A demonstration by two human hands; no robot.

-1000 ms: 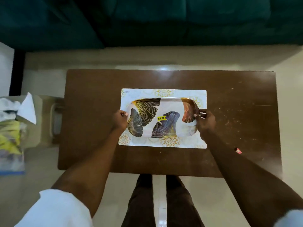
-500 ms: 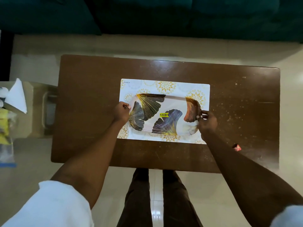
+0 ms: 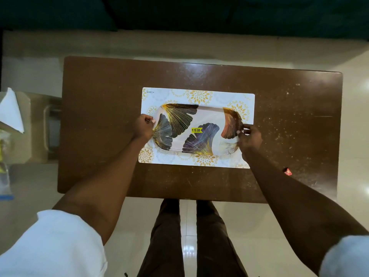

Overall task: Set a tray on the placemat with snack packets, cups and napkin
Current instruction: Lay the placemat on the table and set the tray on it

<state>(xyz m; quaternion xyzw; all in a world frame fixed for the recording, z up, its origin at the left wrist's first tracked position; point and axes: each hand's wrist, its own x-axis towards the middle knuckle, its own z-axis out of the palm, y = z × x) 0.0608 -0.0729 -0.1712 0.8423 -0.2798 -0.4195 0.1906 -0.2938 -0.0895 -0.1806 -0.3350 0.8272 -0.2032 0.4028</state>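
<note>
Lying over the placemat [image 3: 199, 95] on the bench [image 3: 99, 116], the tray [image 3: 207, 120] is held at both short ends: left grip [image 3: 142, 127] curled round one rim, right grip [image 3: 250, 137] pinching the other.

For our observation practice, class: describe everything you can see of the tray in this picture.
The tray is a long rounded rectangle, glossy and pale, plastic-looking, printed with dark, purple, rust and gold fan-shaped leaves. A yellow price sticker sits near its middle. It holds nothing and lies level over the placemat, long side across the table. The left hand grips its left end; the right hand pinches its right end.
</note>
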